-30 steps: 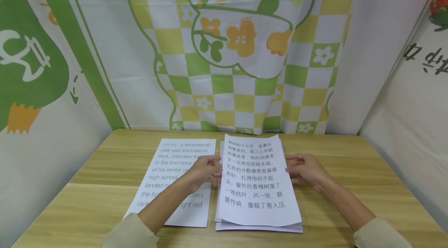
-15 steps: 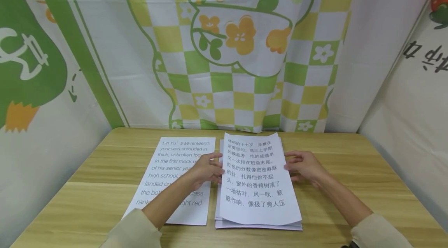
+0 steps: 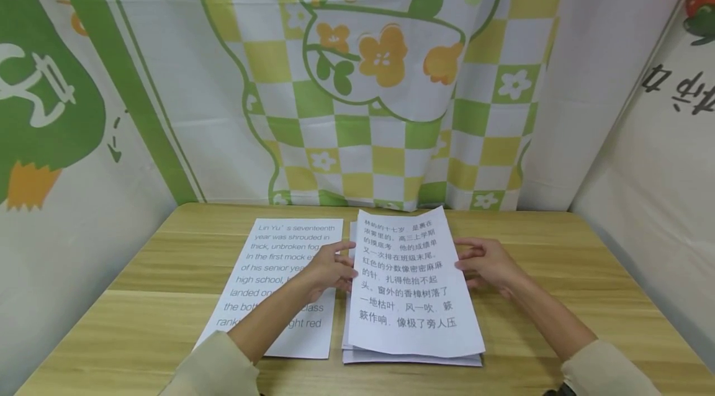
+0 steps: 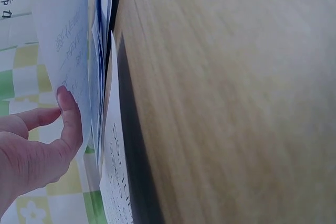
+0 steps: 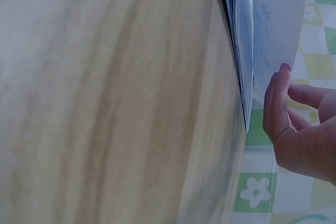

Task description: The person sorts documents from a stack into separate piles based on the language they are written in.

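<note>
A white sheet of paper (image 3: 410,297) printed with Chinese text is held by its two long sides. My left hand (image 3: 328,269) pinches the left edge between thumb and fingers, while my right hand (image 3: 488,265) grips the right edge. Under it lies a stack of paper (image 3: 413,360), its lower edge showing below the sheet. In the left wrist view a gap separates the raised sheet (image 4: 68,40) from the stack. The right wrist view shows the stack (image 5: 239,40) beneath the sheet too, with the fingertips at the sheet's edge.
Left of the stack, a sheet with English text (image 3: 285,340) lies flat, partly covered by my left forearm. Both rest on a wood-grain table (image 3: 592,297). A checkered green and yellow curtain (image 3: 385,160) hangs behind the table's far edge, and printed cloth walls flank it.
The Chinese-text sheet has risen a little off the stack, its top right corner going up and its lower right corner shifting right. Both hands keep their hold on its sides.
</note>
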{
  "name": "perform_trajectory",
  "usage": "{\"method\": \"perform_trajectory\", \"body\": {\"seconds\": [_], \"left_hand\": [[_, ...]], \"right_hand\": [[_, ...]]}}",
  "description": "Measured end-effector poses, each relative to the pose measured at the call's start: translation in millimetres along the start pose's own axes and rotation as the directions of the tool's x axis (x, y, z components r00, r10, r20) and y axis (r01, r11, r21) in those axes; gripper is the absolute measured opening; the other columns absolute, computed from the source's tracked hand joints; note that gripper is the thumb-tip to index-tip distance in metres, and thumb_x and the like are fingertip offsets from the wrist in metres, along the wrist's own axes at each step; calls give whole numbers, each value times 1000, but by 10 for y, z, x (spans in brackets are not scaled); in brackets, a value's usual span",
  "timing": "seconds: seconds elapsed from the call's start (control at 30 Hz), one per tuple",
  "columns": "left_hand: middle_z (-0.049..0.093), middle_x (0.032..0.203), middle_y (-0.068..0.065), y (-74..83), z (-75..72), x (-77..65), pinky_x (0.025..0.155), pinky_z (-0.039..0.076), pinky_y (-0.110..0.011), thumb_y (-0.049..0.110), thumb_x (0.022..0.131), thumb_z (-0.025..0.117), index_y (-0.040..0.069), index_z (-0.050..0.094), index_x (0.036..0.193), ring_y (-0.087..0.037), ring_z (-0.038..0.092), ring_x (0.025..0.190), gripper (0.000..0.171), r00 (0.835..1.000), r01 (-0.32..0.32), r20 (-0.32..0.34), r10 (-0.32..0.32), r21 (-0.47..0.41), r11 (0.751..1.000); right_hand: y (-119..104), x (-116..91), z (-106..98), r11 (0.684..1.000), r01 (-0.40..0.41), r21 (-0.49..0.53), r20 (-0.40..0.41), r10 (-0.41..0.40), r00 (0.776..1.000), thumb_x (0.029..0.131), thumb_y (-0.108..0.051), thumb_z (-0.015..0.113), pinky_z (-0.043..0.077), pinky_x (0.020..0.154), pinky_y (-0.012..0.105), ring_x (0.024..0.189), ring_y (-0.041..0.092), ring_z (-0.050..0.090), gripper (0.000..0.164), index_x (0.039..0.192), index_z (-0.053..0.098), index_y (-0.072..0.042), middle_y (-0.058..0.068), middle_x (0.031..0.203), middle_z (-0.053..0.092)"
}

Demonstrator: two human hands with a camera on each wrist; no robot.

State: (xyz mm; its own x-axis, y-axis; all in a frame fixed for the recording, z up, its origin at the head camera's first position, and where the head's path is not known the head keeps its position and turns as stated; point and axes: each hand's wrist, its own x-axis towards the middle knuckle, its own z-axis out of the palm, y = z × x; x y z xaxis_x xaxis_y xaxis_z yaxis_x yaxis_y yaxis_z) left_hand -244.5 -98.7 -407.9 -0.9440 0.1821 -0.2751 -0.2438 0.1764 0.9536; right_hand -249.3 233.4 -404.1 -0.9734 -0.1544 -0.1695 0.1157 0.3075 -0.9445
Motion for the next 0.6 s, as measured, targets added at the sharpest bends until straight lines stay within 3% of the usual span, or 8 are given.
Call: {"method": "perform_trajectory", "body": {"seconds": [0.27,0.6], "left_hand": [[66,108,-19,30,35,0,70,64,-34,-18,86,64,-1,42,154,-24,68,79,73,1000,-25,9,25,-17,1000],[66,108,-18,61,196,73,71,64,-34,-16,87,65,1,43,155,-22,69,80,72,998,-53,39,53,-19,998]], "right_hand": [[18,-51,-156,1000,15,-10,1,-15,1000,95,6,66,66,70,36,86,18,69,65,154,39,8,18,114,64],[50,-143,-367,999,29,21,8,-29,1000,97,5,65,65,71,36,88,15,70,66,156,35,7,14,114,65]]}}
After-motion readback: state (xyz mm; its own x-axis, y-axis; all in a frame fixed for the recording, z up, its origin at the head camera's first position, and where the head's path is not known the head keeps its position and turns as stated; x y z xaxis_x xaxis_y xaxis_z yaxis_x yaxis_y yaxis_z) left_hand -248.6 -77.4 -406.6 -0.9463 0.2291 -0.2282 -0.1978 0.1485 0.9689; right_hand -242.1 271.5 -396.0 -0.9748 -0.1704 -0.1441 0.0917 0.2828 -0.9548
